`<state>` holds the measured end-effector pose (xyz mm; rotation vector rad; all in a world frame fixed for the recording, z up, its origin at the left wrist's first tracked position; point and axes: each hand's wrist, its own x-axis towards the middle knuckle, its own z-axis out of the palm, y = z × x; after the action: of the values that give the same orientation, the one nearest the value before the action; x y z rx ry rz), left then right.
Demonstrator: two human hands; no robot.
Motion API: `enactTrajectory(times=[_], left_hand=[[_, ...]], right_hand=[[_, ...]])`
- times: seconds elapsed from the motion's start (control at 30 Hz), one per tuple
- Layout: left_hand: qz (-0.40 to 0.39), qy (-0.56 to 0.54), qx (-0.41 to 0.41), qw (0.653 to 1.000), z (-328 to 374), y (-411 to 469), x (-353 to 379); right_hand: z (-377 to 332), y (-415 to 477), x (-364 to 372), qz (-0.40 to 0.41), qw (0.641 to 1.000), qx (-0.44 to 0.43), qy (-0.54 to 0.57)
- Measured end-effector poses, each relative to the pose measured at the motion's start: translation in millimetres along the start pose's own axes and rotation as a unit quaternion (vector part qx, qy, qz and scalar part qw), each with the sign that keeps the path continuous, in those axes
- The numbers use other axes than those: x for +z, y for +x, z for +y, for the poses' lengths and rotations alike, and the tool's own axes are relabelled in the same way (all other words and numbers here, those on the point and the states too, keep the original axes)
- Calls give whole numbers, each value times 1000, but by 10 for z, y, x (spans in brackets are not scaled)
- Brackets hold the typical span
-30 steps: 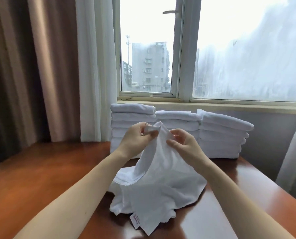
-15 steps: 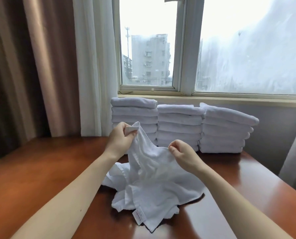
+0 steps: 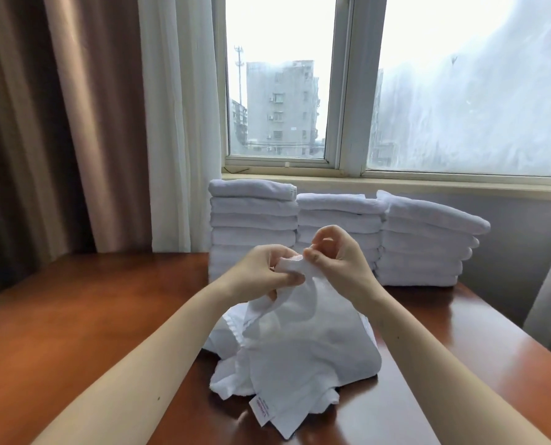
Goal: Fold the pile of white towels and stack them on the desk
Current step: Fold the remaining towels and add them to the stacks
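Above the wooden desk (image 3: 75,316), the left hand (image 3: 261,274) and right hand (image 3: 338,261) met, fingers curled and pinching the top edge of a white towel (image 3: 300,345). Its crumpled lower part rested on the desk, label (image 3: 263,410) nearest the camera. Three stacks of folded towels (image 3: 338,232) stood behind, below the window (image 3: 348,85).

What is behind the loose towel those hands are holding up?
Three stacks of folded white towels stand on the desk under the window. The left hand, right hand and raised towel cover the lower middle stack; its base is hidden.
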<state>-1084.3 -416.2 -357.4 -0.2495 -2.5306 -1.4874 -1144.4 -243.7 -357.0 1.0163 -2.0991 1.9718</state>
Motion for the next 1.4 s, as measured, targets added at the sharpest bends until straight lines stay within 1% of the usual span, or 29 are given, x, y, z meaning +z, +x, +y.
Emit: enactTrajectory(times=[0.07,0.13,0.23,0.33,0.4,0.5,0.6,0.7,0.77,0.83,0.9,0.97,1.0,1.07,1.17,1.27,1.33,1.4], left_hand=[[28,-1,-14,1000,-10,25,25],[70,-37,-13,997,-30,46,45],[156,-120,-14,980,-46,68,24],[229,-180,-11,957,-77,79,-87],[281,-176,-10,943,-119,88,-204],[358,-152,-8,921,-198,90,-388],[386,-88,-19,918,-319,70,-487],[362,-15,-36,931,-406,50,-460],[333,59,-28,941,-404,40,-401],[280,157,3,947,-349,20,-329],[207,192,55,958,-260,7,-214],[131,177,98,971,-189,16,-76],[105,171,109,974,-167,35,-18],[81,179,109,974,-143,80,59],[92,194,88,973,-136,119,93],[98,179,73,976,-165,133,85],[99,127,59,985,-192,130,88],[110,37,35,993,-193,133,85]], right_hand=[[-24,-19,8,1,1000,-7,5],[-27,-29,8,5,1000,-19,-6],[31,-43,-4,25,994,-30,-98],[154,-91,-28,34,980,-24,-196],[228,-128,-60,42,973,-8,-227],[313,-158,-142,90,962,19,-259],[361,-151,-235,135,952,34,-272],[350,-114,-263,122,963,29,-238],[320,-85,-243,111,973,28,-199],[295,-53,-207,94,980,26,-173],[268,-31,-166,73,985,28,-154],[236,-25,-121,50,990,31,-129],[218,-30,-102,39,992,27,-120],[182,-43,-72,19,993,14,-115],[135,-53,-57,-6,993,2,-120],[102,-65,-70,-7,994,7,-106],[104,-68,-81,2,994,7,-109],[125,-62,-88,22,991,12,-135]])
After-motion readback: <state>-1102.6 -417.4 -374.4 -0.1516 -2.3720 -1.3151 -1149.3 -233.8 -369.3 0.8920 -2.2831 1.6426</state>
